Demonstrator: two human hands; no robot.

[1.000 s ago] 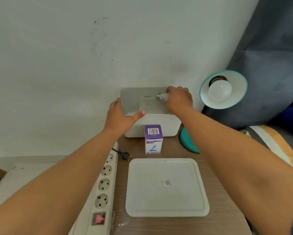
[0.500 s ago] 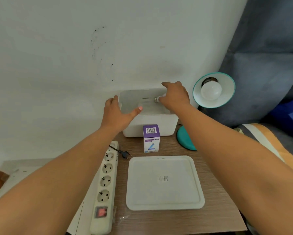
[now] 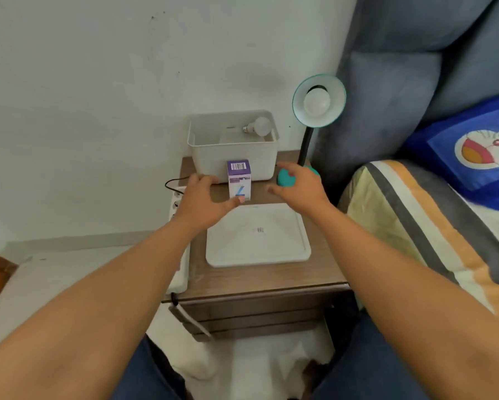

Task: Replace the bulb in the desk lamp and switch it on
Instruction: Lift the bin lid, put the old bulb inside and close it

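A teal desk lamp [image 3: 319,101] stands at the back right of the wooden nightstand [image 3: 260,277], its shade facing me with a white bulb [image 3: 316,101] screwed in. Another white bulb [image 3: 258,126] lies in the white bin [image 3: 234,158] by the wall. A purple and white bulb box [image 3: 239,179] stands upright in front of the bin. My left hand [image 3: 203,199] hovers open just left of the box, thumb tip at its base. My right hand [image 3: 298,184] hovers open over the lamp's teal base [image 3: 285,177], holding nothing.
The bin's white lid [image 3: 258,235] lies flat at the nightstand's middle. A white power strip [image 3: 180,241] runs along the left edge, mostly behind my left arm, with a black cable [image 3: 172,183]. A bed with a striped blanket [image 3: 415,226] and a blue pillow [image 3: 473,151] is on the right.
My right hand let go of the bulb, which now lies in the bin. Both hands drew back from the bin toward me, and the camera pulled back and up.
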